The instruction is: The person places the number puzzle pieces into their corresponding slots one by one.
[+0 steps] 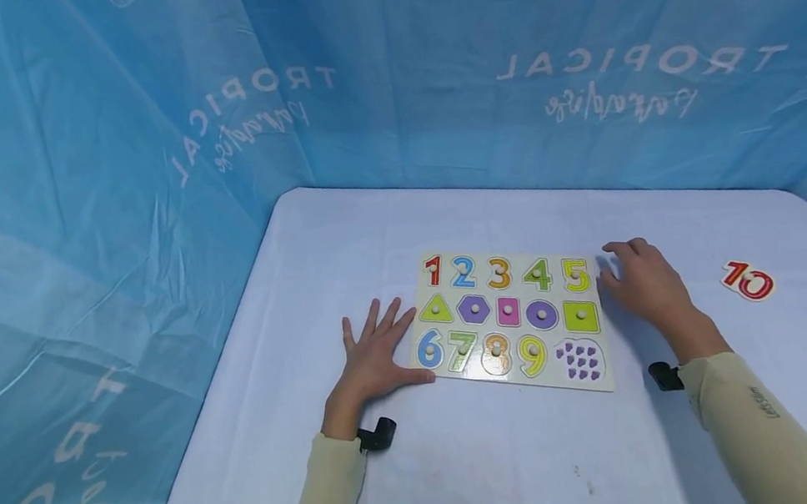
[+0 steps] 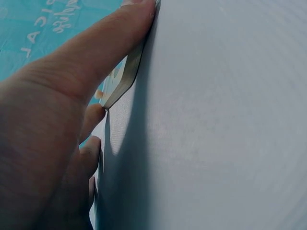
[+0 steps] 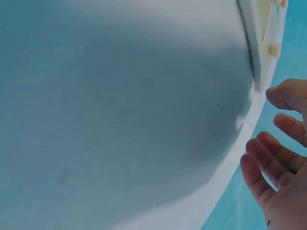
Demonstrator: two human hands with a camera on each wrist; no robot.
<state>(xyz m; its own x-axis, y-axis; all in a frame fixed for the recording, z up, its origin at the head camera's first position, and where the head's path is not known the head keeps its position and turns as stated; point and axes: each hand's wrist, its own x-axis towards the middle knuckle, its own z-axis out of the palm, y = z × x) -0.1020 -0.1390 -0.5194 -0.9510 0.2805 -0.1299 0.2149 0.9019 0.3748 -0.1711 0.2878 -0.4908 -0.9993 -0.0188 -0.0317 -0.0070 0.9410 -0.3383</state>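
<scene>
A wooden number puzzle board [image 1: 555, 376] lies on the white-covered table, filled with knobbed pieces from 1 to 9 and a middle row of coloured shapes. Its bottom right recess [image 1: 581, 360] shows several small purple printed figures. My left hand [image 1: 375, 360] is spread at the board's left side, thumb along the lower left corner; the left wrist view shows that thumb [image 2: 110, 40] against the board's edge. Beside the upper right corner hovers my right hand [image 1: 645, 285], fingers loosely bent, holding nothing. Farther right lies a red number 10 piece [image 1: 747, 280].
White cloth [image 1: 341, 234] covers the table, which has cut corners. Blue sheets [image 1: 432, 114] with mirrored white lettering hang behind it and along the left side. A black wrist camera [image 1: 378, 435] sits on my left wrist, another [image 1: 665, 376] on my right.
</scene>
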